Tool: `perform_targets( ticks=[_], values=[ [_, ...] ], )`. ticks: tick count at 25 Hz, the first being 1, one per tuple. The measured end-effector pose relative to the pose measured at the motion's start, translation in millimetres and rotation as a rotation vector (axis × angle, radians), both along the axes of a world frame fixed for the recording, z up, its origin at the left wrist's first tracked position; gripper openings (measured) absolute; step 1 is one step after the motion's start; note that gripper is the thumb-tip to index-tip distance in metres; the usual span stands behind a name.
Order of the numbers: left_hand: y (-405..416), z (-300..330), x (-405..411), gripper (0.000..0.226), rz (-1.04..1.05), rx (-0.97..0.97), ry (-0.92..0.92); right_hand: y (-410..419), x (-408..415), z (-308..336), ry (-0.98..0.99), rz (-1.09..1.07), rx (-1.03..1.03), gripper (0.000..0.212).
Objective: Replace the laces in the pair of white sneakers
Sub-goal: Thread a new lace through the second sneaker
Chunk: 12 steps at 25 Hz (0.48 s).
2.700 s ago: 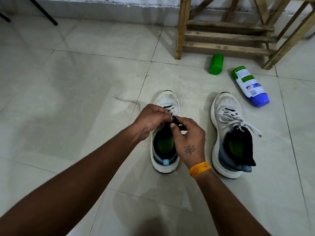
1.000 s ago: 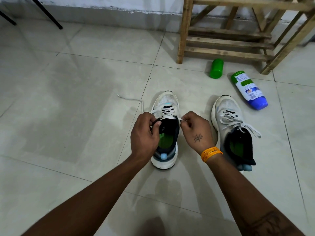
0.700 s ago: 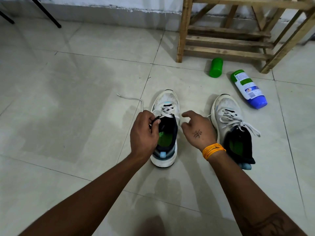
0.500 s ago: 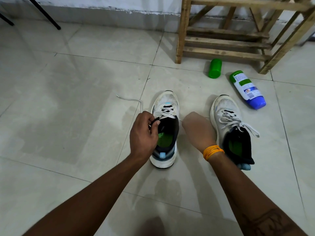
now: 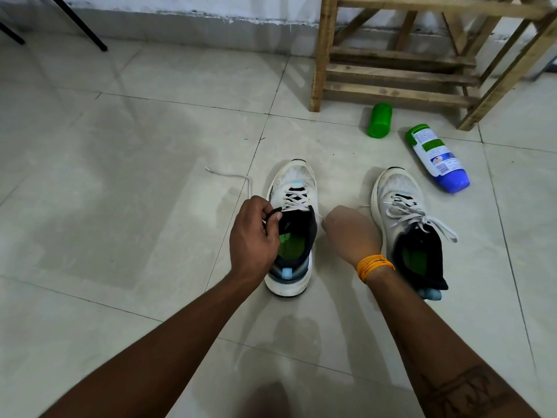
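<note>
On the floor, left hand [image 5: 254, 236] still pinches the left sneaker's [image 5: 294, 227] tongue; right hand [image 5: 351, 233], blurred, has released the lace [image 5: 297, 198], grip unclear.

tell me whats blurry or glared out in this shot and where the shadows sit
Head view: the right hand is smeared by motion blur, its fingers unreadable, while the left hand gripping the collar of the left white mesh sneaker is sharp; the glossy grey tiled floor carries soft pale sheen patches; a dim shadow falls at the bottom edge; wide-angle bending tilts the wooden slatted rack.
</note>
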<state>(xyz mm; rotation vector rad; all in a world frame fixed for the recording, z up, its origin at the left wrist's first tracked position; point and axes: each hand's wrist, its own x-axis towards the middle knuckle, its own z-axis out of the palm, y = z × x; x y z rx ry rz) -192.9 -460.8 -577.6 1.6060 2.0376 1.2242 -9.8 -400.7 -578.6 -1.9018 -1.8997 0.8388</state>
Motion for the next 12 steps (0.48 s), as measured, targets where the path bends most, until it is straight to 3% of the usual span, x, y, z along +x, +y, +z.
perform_targets(
  ticks=[2,5,9,12],
  values=[
    [0.9,0.4,-0.1,0.016,0.007,-0.002,-0.001,2.5,-3.3,1.1,-0.064,0.018,0.015,0.014],
    [0.2,0.6,0.8,0.016,-0.009,0.011,0.009,0.7,-5.5,9.0,-0.006,0.06,0.126,0.011],
    [3.4,8.3,-1.9,0.019,-0.036,-0.04,0.015,-1.5,0.3,33.3,0.345,-0.065,0.034,0.007],
    [13.5,26.5,0.9,0.03,-0.152,-0.035,0.175,-5.7,-3.5,61.4,0.447,-0.012,-0.001,0.014]
  ],
)
